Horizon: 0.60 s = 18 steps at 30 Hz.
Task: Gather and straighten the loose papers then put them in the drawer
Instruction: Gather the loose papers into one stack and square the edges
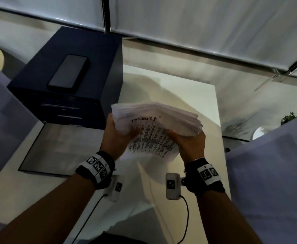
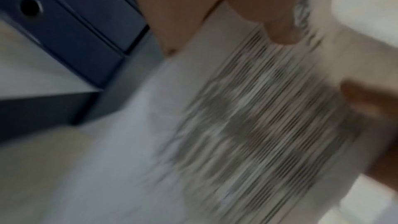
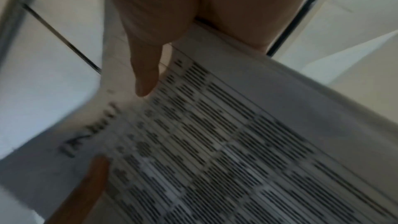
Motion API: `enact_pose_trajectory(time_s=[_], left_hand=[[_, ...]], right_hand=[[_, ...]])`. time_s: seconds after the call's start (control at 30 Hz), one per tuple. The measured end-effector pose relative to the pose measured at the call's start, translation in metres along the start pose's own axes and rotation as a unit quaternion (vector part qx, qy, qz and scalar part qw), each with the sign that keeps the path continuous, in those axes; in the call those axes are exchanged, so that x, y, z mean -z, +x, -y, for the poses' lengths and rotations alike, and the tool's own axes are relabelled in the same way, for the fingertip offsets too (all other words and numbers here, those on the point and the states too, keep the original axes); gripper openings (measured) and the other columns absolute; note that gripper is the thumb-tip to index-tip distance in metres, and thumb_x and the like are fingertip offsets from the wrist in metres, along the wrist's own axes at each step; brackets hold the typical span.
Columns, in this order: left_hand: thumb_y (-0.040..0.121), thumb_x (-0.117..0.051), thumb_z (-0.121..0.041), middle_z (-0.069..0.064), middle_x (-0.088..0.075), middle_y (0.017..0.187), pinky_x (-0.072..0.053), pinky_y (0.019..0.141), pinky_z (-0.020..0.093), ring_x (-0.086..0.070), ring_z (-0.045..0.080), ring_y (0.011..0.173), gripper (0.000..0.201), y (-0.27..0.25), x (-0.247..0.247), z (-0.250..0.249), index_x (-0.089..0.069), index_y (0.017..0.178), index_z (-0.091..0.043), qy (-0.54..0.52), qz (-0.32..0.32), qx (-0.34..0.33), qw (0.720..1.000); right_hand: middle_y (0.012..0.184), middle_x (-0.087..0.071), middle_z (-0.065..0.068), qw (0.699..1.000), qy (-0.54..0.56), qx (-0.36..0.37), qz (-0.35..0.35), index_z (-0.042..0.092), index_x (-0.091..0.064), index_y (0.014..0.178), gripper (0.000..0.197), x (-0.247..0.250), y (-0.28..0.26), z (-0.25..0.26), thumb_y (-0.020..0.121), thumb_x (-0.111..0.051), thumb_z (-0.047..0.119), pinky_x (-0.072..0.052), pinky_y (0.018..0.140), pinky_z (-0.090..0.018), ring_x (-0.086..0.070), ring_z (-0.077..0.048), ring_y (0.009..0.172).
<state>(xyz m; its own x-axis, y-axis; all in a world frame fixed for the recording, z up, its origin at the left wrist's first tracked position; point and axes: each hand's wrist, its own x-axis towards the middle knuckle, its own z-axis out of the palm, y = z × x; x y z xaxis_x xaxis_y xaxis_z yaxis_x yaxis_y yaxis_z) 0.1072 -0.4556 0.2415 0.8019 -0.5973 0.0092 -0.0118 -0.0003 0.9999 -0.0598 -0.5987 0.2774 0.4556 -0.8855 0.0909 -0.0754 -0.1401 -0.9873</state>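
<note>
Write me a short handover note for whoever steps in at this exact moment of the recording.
Left hand and right hand each grip a side of the stack of white printed papers, held above the white table. The sheets are gathered, but their far edges are fanned, not squared. The bottom drawer of the dark blue drawer unit is pulled out, left of the stack. Left: square the edges, lay the stack in the drawer.
</note>
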Motion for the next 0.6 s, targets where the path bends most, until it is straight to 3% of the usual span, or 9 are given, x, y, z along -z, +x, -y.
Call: enact_pose_trajectory(time_s=[0.07, 0.23, 0.33, 0.43, 0.53, 0.6], left_hand=[[0.071, -0.085, -0.035, 0.004, -0.067, 0.119, -0.058, 0.087, 0.031, -0.065, 0.015, 0.111, 0.068, -0.005, 0.005, 0.008, -0.056, 0.126, -0.010, 0.026, 0.028, 0.009, 0.999], [0.071, -0.083, -0.015, -0.008, -0.072, 0.106, -0.056, 0.081, 0.019, -0.068, 0.003, 0.099, 0.046, -0.006, 0.008, 0.000, -0.065, 0.114, -0.015, 0.026, 0.044, -0.025, 0.998], [0.071, -0.082, -0.006, -0.020, -0.073, 0.095, -0.053, 0.076, 0.012, -0.068, -0.005, 0.093, 0.042, -0.003, 0.010, -0.006, -0.066, 0.104, -0.026, 0.028, 0.062, -0.028, 0.997], [0.072, -0.081, -0.002, -0.029, -0.072, 0.092, -0.052, 0.073, 0.009, -0.067, -0.008, 0.089, 0.042, -0.002, 0.008, -0.006, -0.065, 0.099, -0.030, 0.016, 0.059, -0.041, 0.997], [0.074, -0.079, 0.002, -0.027, -0.073, 0.091, -0.052, 0.073, 0.009, -0.068, -0.006, 0.088, 0.039, -0.002, 0.007, -0.009, -0.066, 0.102, -0.021, 0.001, 0.064, -0.049, 0.997], [0.074, -0.077, 0.004, -0.027, -0.073, 0.089, -0.051, 0.072, 0.008, -0.068, -0.007, 0.087, 0.039, -0.003, 0.007, -0.009, -0.066, 0.101, -0.021, -0.006, 0.067, -0.045, 0.997]], right_hand=[[0.093, -0.075, 0.008, 1.000, -0.011, -0.011, 0.006, 0.008, -0.071, 0.105, 0.053, 0.000, 0.001, -0.006, 0.057, -0.092, 0.012, -0.059, 0.075, -0.027, -0.072, -0.008, 0.086], [0.093, -0.071, 0.004, 0.996, 0.077, 0.034, -0.019, -0.001, -0.061, 0.106, 0.064, 0.004, 0.006, 0.010, 0.054, -0.087, 0.025, -0.054, 0.071, -0.021, -0.069, -0.006, 0.083], [0.085, -0.067, 0.014, 0.990, 0.116, 0.067, -0.049, 0.010, -0.060, 0.101, 0.040, 0.001, 0.013, 0.023, 0.069, -0.074, 0.029, -0.048, 0.069, -0.012, -0.061, 0.005, 0.076], [0.079, -0.065, 0.007, 0.988, 0.113, 0.072, -0.082, 0.007, -0.066, 0.091, 0.012, -0.005, 0.019, 0.031, 0.082, -0.066, 0.014, -0.046, 0.067, -0.012, -0.059, 0.004, 0.072], [0.073, -0.067, 0.012, 0.982, 0.128, 0.058, -0.124, 0.015, -0.068, 0.083, 0.013, -0.005, 0.023, 0.032, 0.083, -0.055, 0.009, -0.046, 0.068, -0.014, -0.060, 0.000, 0.072], [0.069, -0.070, 0.012, 0.983, 0.123, 0.060, -0.122, 0.016, -0.066, 0.084, 0.012, -0.005, 0.025, 0.035, 0.089, -0.057, 0.011, -0.048, 0.067, -0.015, -0.063, -0.004, 0.070]])
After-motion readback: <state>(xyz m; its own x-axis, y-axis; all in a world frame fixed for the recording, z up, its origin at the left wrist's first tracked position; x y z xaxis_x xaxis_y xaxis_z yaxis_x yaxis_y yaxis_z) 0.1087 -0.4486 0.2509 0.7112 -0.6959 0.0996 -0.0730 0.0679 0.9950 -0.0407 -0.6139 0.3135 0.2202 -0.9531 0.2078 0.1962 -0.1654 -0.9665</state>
